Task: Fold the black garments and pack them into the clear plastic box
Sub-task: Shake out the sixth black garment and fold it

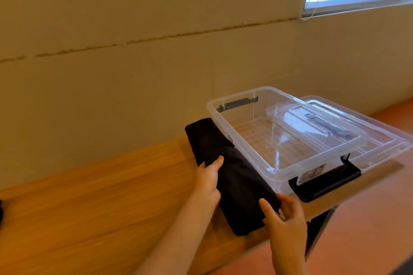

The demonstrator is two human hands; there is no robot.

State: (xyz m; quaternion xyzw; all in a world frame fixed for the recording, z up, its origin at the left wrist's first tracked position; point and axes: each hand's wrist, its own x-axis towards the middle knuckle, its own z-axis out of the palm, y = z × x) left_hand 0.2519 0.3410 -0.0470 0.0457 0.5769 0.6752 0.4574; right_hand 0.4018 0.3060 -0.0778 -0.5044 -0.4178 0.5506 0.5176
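A black garment [232,176], folded into a long narrow strip, lies on the wooden table [89,212] just left of the clear plastic box [279,131]. My left hand [209,178] holds the strip's left edge near its middle, thumb on top. My right hand [283,214] grips the near end of the strip, thumb on top and fingers along its right side. The box stands open with nothing inside, and black latch handles sit at its far and near ends.
The box's clear lid [357,127] lies to the right, partly under the box. A beige wall runs close behind the table. Another dark item [1,210] shows at the table's far left edge. The table's right end drops off to an orange floor [368,219].
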